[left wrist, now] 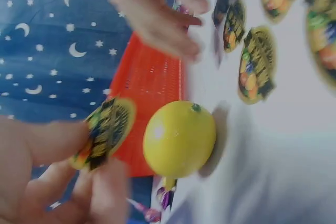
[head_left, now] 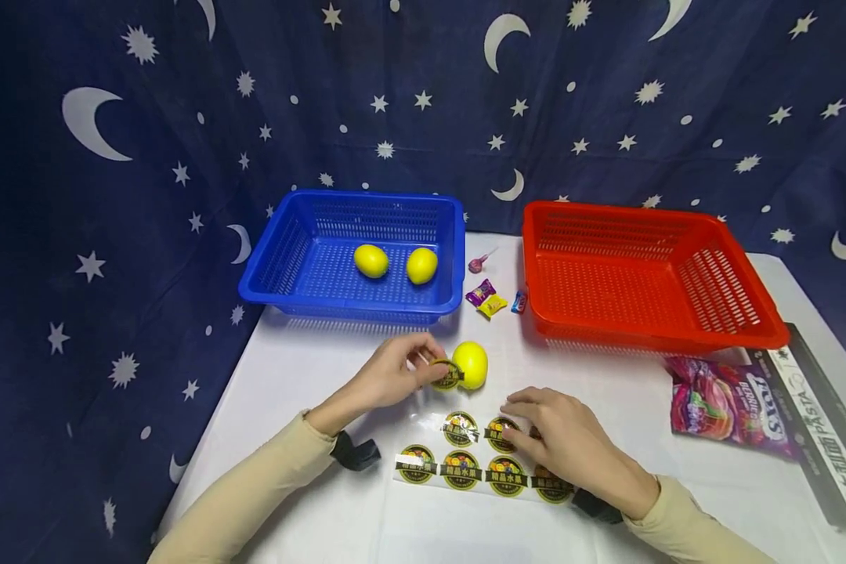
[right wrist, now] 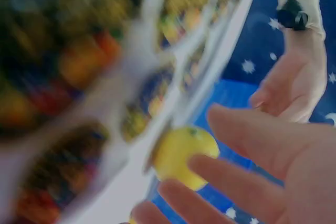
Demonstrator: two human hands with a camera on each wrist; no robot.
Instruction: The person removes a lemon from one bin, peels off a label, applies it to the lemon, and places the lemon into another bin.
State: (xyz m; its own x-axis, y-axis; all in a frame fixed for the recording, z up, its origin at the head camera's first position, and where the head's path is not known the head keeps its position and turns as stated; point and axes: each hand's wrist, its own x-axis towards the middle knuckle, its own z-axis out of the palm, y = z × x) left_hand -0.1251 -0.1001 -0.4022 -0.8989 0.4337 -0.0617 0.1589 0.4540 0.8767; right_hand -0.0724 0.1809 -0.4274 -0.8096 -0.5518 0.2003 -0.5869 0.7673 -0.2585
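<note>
Under soft light, the right wrist view blurs the nearest stickers (right wrist: 58,51).

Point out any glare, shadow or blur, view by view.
Head: fairly sharp, white glare on the glossy sheet of round black-and-gold stickers; left wrist: soft shadow beside the oval yellow lemon, sheet blurred at the right edge; right wrist: closest stickers smeared beyond reading.

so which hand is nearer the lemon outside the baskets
The left hand is nearer, pinching a sticker just left of the lemon; the right hand is farther right, over the sticker sheet.
</note>
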